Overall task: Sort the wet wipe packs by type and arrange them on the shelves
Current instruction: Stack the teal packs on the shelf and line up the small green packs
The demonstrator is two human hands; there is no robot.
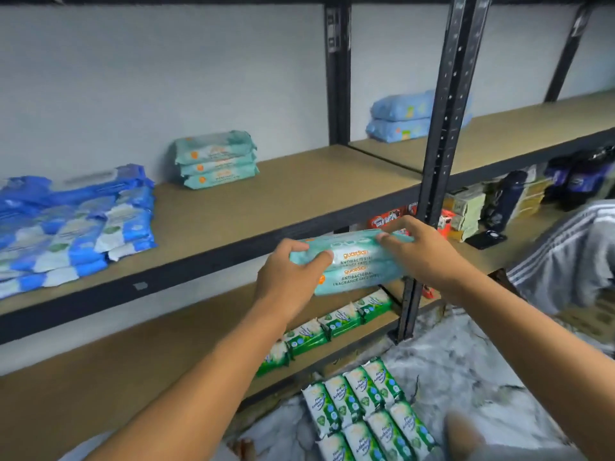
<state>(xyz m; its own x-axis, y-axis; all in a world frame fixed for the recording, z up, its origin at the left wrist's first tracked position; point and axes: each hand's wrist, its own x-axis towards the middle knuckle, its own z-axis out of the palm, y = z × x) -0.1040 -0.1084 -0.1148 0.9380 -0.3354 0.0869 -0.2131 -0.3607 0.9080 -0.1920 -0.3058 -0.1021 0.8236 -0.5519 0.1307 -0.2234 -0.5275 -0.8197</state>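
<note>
Two stacked teal wipe packs (357, 266) hang in the air in front of the upper shelf's front edge (199, 261). My left hand (289, 277) grips their left end and my right hand (419, 251) grips their right end. On the upper shelf stand a stack of three matching teal packs (216, 159), a spread pile of blue packs (73, 224) at the left, and two light blue packs (402, 119) behind the post. Small green packs (329, 327) line the lower shelf's front. More green packs (369, 410) lie on the floor.
A black perforated upright post (436, 161) stands just right of my hands. Boxes, a dark bottle (506, 201) and other goods fill the lower right shelf. Another person's striped grey sleeve (565, 257) is at the right edge. The marbled floor (466, 361) lies below.
</note>
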